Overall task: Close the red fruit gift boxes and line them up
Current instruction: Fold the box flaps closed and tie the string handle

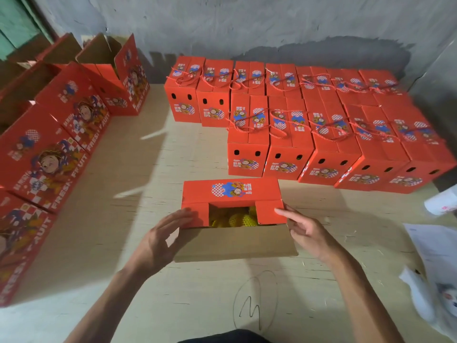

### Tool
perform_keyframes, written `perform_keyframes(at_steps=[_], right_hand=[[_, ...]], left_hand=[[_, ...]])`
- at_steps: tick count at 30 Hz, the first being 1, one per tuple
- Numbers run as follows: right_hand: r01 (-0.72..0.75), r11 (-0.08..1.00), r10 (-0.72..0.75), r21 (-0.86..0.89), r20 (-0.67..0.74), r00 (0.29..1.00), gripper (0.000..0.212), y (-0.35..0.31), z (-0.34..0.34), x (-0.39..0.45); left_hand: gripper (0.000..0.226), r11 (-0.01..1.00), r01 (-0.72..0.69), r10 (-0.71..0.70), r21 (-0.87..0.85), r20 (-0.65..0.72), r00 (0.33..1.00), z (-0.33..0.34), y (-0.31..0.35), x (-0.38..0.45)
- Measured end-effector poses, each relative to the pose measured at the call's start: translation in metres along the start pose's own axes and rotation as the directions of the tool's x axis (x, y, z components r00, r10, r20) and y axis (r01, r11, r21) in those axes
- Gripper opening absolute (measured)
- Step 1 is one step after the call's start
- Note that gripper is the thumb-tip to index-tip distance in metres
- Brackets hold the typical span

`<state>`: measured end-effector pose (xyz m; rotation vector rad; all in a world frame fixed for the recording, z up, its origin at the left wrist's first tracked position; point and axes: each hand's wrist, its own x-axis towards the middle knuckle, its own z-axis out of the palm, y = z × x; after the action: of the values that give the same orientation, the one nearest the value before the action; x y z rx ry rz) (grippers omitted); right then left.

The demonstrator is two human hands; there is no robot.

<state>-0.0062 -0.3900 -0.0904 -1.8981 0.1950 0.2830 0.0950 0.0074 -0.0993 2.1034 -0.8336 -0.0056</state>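
Between the hands, the open box [232,214] shows yellow fruit [231,217]; left hand [158,241] and right hand [306,233], fingers spread, press its side flaps [270,211], which could buckle if shoved unevenly.

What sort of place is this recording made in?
Probably a small fruit packing room or storeroom, not a shop. Rows of closed red gift boxes stand against a rough grey wall, open boxes wait on the left, and both hands work on a box holding yellow netted fruit.
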Motion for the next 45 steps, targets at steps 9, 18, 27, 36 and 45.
perform_keyframes(at_steps=[9,18,27,36,45], right_hand=[[0.063,0.972,0.050,0.228,-0.456,0.889,0.037,-0.008,0.029,0.015],[0.139,0.803,-0.471,-0.579,-0.474,0.744,0.041,-0.023,0.055,0.045],[0.218,0.857,-0.483,-0.468,-0.578,0.658,0.023,-0.020,0.065,0.052],[0.217,0.904,-0.411,-0.368,-0.605,0.682,0.021,-0.028,0.060,0.062],[0.253,0.897,-0.420,-0.363,-0.518,0.745,0.024,-0.020,0.055,0.066]], left_hand=[[0.072,0.903,0.398,-0.428,-0.160,-0.275,0.861,0.029,0.024,0.028],[0.040,0.890,0.170,-0.080,0.424,-0.221,0.972,0.067,0.035,0.057],[0.010,0.868,0.234,-0.039,0.438,-0.410,0.911,0.078,0.032,0.068],[0.011,0.869,0.276,-0.083,0.411,-0.430,0.899,0.075,0.036,0.074],[0.019,0.892,0.084,0.037,0.445,-0.256,0.966,0.079,0.042,0.084]])
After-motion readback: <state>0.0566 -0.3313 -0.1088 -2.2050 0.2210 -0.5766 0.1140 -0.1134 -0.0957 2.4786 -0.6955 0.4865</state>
